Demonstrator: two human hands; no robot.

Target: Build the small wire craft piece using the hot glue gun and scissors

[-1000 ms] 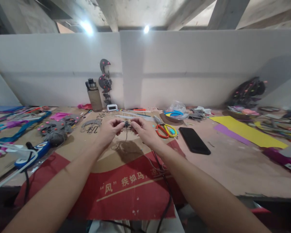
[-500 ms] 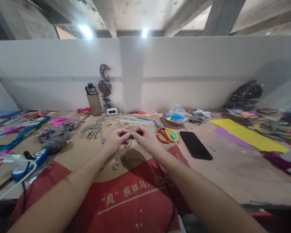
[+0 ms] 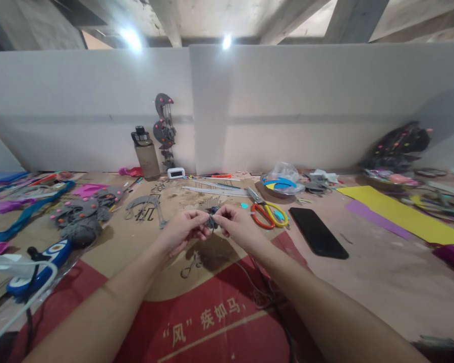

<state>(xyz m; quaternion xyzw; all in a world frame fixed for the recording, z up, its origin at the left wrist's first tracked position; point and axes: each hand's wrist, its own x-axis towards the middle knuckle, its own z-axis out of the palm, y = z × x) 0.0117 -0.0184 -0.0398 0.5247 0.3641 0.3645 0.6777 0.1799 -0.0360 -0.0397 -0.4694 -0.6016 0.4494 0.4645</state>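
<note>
Two hands meet at the centre of the frame. The left hand [image 3: 183,231] and the right hand [image 3: 237,228] each pinch the same small dark piece [image 3: 212,221] between closed fingertips, raised over the cardboard-covered surface [image 3: 136,242]. Scissors [image 3: 268,214] lie just right of them, and a black phone [image 3: 318,233] lies further right.

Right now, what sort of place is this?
Probably a handicraft workbench: scissors, a yellow sheet and grey cut-out shapes lie about, while the left hand and right hand pinch a small dark piece.
</note>
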